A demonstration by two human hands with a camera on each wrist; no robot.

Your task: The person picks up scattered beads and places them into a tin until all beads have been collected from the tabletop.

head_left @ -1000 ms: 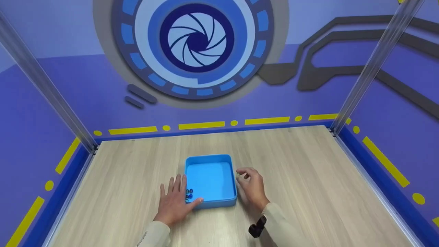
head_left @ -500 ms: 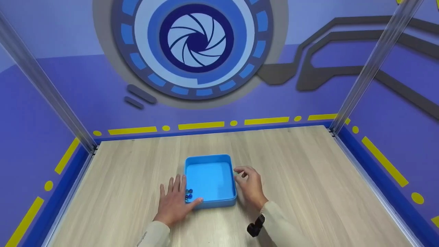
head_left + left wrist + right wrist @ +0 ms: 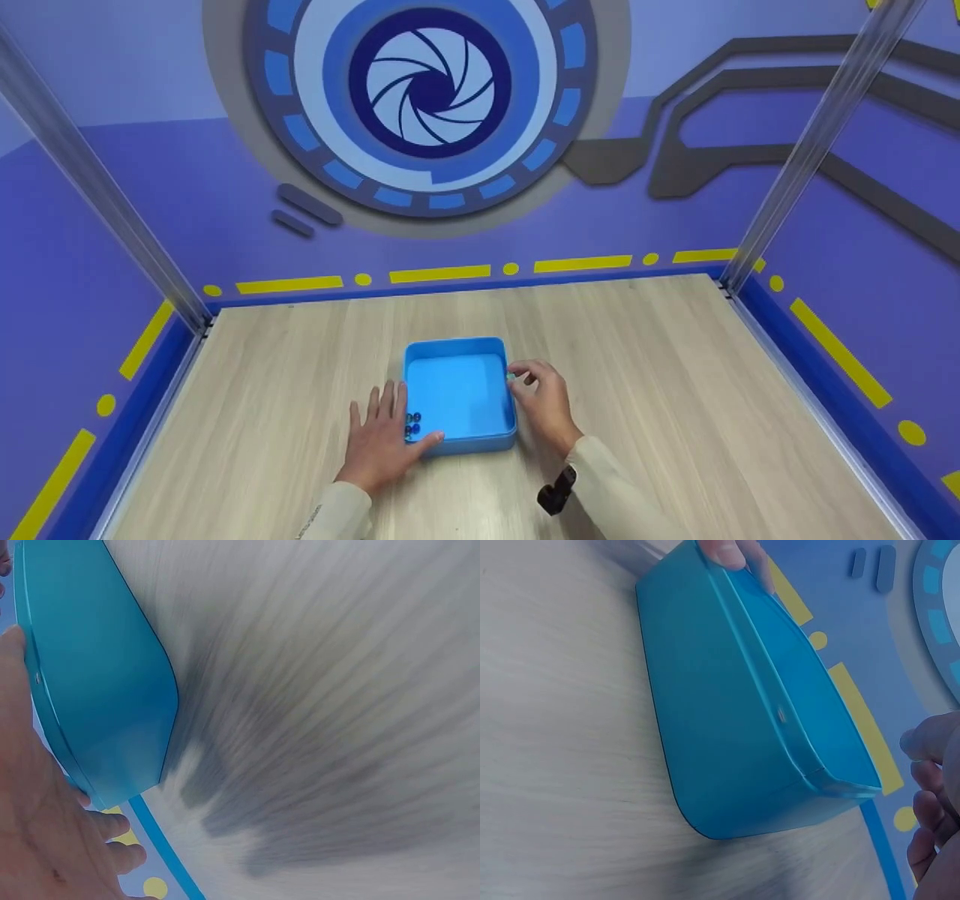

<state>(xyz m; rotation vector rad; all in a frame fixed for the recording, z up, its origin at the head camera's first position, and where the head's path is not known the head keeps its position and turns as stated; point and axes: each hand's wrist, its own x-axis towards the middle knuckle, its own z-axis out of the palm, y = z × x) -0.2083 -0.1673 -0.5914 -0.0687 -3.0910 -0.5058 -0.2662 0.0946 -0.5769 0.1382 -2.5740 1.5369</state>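
Observation:
A square blue box (image 3: 459, 397) stands on the table, its top uncovered. Several small dark marbles (image 3: 413, 424) lie together in its near left corner, partly hidden by my left hand. That left hand (image 3: 379, 442) rests on the box's left rim with fingers spread straight, its thumb (image 3: 12, 645) over the near rim. Beside the right rim, my right hand (image 3: 547, 405) pinches a small greenish marble (image 3: 511, 376) between thumb and fingertips. The right wrist view shows that hand's fingers (image 3: 930, 739) above the box's right end, but the marble is hidden there.
A wood-grain table (image 3: 645, 375) surrounds the box. Blue-purple printed panels (image 3: 525, 232) with yellow dashes close off the back and both sides. Clear corner posts (image 3: 817, 150) rise at the table's far corners. A black device (image 3: 556, 491) is strapped at the right wrist.
My right hand has moved slightly left, up to the box's right rim, with the greenish marble pinched. The left hand and the marbles in the box have stayed put.

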